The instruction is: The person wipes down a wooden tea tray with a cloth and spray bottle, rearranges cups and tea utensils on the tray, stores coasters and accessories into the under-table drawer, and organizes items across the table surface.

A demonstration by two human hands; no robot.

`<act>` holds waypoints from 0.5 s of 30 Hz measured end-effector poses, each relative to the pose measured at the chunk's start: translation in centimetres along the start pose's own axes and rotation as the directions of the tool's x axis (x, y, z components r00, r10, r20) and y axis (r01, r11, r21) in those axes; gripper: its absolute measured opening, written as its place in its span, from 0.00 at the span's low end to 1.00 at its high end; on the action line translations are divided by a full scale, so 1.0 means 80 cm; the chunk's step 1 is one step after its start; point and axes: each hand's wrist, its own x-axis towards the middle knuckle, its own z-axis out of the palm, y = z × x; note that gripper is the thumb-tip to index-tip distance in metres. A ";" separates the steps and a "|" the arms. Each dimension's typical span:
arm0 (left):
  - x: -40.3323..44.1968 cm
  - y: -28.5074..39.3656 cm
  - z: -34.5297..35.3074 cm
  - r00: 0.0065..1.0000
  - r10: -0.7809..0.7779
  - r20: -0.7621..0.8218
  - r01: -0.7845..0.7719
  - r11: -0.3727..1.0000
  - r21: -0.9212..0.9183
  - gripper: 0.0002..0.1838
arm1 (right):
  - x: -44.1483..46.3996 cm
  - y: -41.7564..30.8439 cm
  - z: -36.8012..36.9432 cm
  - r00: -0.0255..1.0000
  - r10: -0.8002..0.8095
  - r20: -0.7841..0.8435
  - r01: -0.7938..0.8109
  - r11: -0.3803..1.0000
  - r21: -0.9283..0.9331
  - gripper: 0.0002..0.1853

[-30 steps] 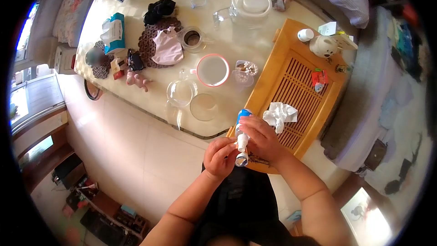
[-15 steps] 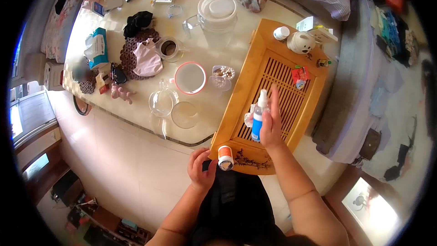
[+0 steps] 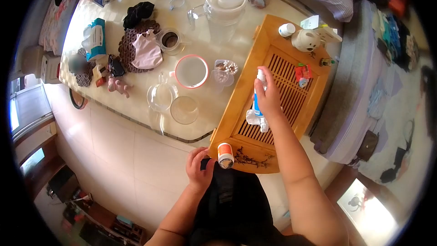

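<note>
My right hand (image 3: pixel 268 98) is closed around a clear spray bottle (image 3: pixel 258 102) with a blue label and a white nozzle, held over the slatted wooden tea tray (image 3: pixel 277 23). Just below the bottle, a crumpled white tissue (image 3: pixel 257 119) lies on the slats. My left hand (image 3: pixel 199 168) is at the tray's near left corner, its fingers bent but apart and nothing in them. Close to its fingertips stands a white pill bottle (image 3: pixel 225 156) with an orange label; whether they touch is unclear.
On the tray's far end are a white round figurine (image 3: pixel 304 41), a white-capped jar (image 3: pixel 287 29), and a red packet (image 3: pixel 302 72). The table to the left carries a red-rimmed mug (image 3: pixel 191 71), a lidded pitcher (image 3: pixel 225 4), glass lids (image 3: pixel 162 96), a bead box (image 3: pixel 225 70), and a tissue box (image 3: pixel 94 39).
My right hand has moved the spray bottle farther up the tray, and more of the crumpled tissue shows. My left hand has hardly moved. The whole view has shifted slightly.
</note>
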 end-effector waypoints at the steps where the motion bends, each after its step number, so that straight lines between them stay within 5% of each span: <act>1: 0.000 -0.001 0.000 1.000 -0.001 -0.003 0.001 1.000 -0.001 0.18 | 0.002 0.004 0.001 1.000 0.018 -0.006 -0.018 1.000 0.022 0.22; 5: -0.001 -0.006 -0.003 1.000 -0.002 0.004 0.002 1.000 -0.010 0.21 | -0.013 -0.011 0.000 0.999 -0.032 0.021 0.030 0.996 0.082 0.27; 8: 0.009 0.004 -0.004 0.997 -0.055 0.056 0.059 0.996 -0.060 0.25 | -0.059 -0.041 0.006 0.922 -0.348 0.170 0.374 0.914 -0.160 0.35; 11: 0.026 0.020 -0.001 0.991 -0.125 0.051 0.132 0.974 -0.184 0.31 | -0.122 -0.063 0.034 0.742 -0.512 0.433 0.587 0.808 -0.050 0.37; 13: 0.022 0.015 0.000 0.987 -0.155 0.043 0.161 0.958 -0.236 0.34 | -0.159 -0.076 0.055 0.720 -0.364 0.590 0.334 0.928 0.165 0.36; 15: 0.006 -0.010 -0.005 0.984 -0.170 0.053 0.178 0.956 -0.235 0.36 | -0.177 -0.072 0.074 0.696 -0.393 0.601 0.312 0.919 0.240 0.35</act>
